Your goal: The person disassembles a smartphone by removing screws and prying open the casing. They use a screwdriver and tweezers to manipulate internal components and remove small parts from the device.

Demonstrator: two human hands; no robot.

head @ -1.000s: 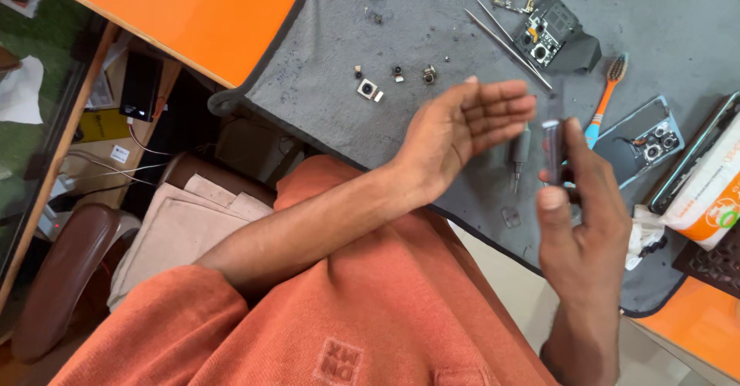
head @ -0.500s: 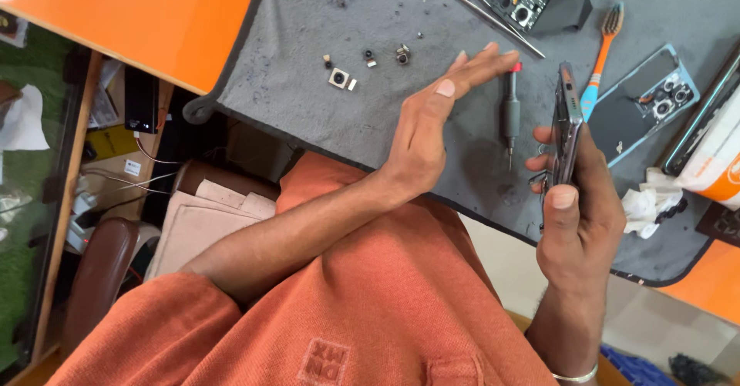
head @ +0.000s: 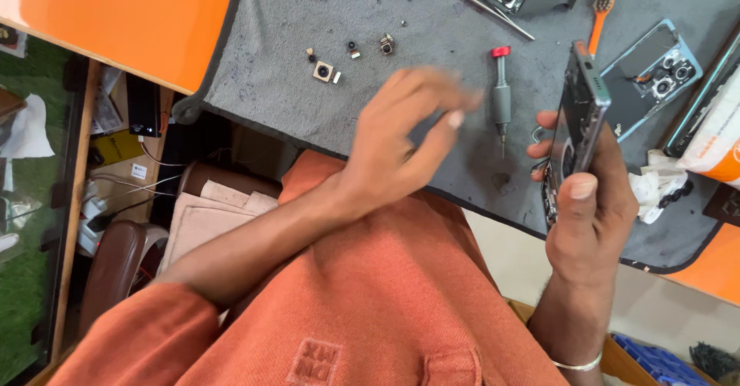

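The phone (head: 574, 128) is thin and dark, with a shiny edge. It stands up on its side, so only the narrow edge shows. The right hand (head: 590, 216) holds it above the grey mat (head: 401, 16) — the thumb presses on the near side and the fingers curl round the far side. The back looks open, but the inside is too hard to see. The small screwdriver (head: 501, 97) is grey with a red cap. It lies flat on the mat, tip toward the person, between the two hands — nobody touches it.

Grey mat (head: 401, 85), orange table (head: 123, 16), red-capped grey screwdriver (head: 502, 93).
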